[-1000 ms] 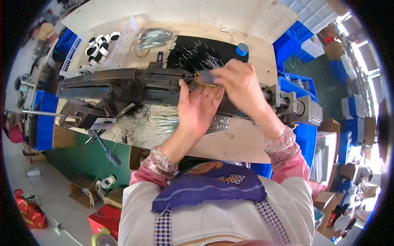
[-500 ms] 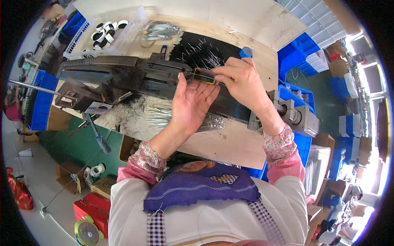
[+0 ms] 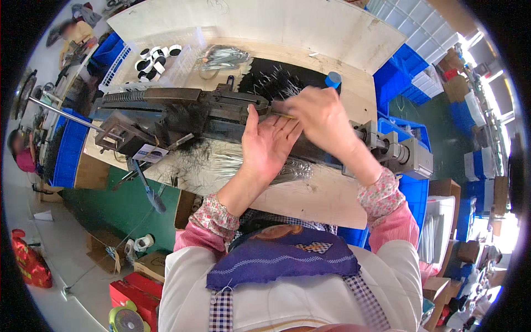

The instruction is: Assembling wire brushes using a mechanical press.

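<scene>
My left hand (image 3: 266, 148) lies palm up with its fingers stretched out, fingertips at the middle of a long dark metal machine (image 3: 224, 110). Above those fingertips my right hand (image 3: 326, 119) is closed in a pinch, blurred by motion. What it pinches cannot be made out. A thin yellowish strip (image 3: 285, 115) shows between the hands, at the tips of my left fingers. Beyond the machine, a black cloth (image 3: 255, 72) bears a heap of thin black and silvery bristle-like pieces (image 3: 282, 83). More thin shiny wires (image 3: 227, 161) lie on the near side, beside my left wrist.
A clear plastic crate (image 3: 185, 61) with several white-and-black rings stands at the back left. Nearby lies a bundle of silvery metal pieces (image 3: 224, 57). A blue cap (image 3: 333, 79) stands behind my right hand. A motor-like block (image 3: 415, 157) juts from the machine's right end.
The whole view has shifted slightly to the right. My right hand, sharp before with a small dark-and-yellow piece at its fingertips, is now blurred. My left hand keeps its palm-up pose.
</scene>
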{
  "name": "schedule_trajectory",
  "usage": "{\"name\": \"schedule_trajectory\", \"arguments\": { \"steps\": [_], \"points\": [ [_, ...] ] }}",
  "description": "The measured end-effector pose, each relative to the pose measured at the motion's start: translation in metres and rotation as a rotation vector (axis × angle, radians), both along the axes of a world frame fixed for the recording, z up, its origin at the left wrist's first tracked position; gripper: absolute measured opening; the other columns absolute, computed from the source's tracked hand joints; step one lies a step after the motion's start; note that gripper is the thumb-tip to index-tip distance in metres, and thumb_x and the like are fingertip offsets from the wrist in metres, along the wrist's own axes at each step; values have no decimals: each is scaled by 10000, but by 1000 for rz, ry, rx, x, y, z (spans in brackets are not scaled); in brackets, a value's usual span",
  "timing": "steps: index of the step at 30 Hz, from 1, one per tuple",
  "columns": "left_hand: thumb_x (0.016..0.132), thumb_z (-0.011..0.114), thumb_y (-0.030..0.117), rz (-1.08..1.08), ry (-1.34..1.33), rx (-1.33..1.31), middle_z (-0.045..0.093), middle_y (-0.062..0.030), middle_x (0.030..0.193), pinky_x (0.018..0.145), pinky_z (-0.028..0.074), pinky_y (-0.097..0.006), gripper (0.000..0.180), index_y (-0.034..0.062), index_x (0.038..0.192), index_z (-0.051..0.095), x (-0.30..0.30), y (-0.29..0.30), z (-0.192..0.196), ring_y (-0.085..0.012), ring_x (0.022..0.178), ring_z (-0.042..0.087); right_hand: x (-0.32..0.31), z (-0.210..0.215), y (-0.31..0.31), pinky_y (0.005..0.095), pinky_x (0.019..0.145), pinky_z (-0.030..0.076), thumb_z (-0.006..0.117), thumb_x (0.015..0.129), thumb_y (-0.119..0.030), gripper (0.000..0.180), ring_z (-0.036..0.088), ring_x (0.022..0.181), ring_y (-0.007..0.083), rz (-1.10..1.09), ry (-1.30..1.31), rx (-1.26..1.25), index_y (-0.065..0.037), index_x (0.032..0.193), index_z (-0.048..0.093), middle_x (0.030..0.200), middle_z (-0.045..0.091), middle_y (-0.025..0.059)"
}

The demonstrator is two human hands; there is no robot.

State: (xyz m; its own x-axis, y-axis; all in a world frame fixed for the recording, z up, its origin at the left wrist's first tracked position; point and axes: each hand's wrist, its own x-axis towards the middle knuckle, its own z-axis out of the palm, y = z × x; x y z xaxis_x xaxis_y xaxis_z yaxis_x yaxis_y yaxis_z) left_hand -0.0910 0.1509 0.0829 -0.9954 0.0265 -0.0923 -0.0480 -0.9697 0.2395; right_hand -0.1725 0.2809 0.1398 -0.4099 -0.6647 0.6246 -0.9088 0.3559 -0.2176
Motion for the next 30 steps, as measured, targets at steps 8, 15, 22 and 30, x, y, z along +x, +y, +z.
{"name": "schedule_trajectory", "arguments": {
  "steps": [8,15,22,30],
  "points": [
    [960,361,546,45,27,-30,572,-129,1113,1065,326,-396,554,16,968,518,3,-8,-4,-254,1132,510,25,12,-3,430,503,496,540,754,-47,259,635,590,347,-197,-35,366,39,998,555,618,602,172],
    [969,376,498,24,-158,-63,555,-97,961,960,388,-382,481,42,861,485,3,-9,18,-230,987,546,28,6,-15,405,503,497,568,722,-9,309,641,599,308,-190,77,470,38,1026,553,619,598,132],
    [966,480,259,-65,-106,-176,599,-83,1066,971,400,-361,228,49,1014,556,-7,-16,5,-205,1037,547,25,4,1,378,476,504,594,739,-62,187,659,609,315,-159,38,415,22,883,511,635,619,139],
    [916,584,239,31,-308,-390,578,-56,1159,1037,328,-354,303,47,1145,530,2,34,-24,-174,1147,496,72,-79,56,445,616,529,596,769,-93,185,642,731,354,-26,-414,328,-53,942,545,815,632,159]
  ]
}}
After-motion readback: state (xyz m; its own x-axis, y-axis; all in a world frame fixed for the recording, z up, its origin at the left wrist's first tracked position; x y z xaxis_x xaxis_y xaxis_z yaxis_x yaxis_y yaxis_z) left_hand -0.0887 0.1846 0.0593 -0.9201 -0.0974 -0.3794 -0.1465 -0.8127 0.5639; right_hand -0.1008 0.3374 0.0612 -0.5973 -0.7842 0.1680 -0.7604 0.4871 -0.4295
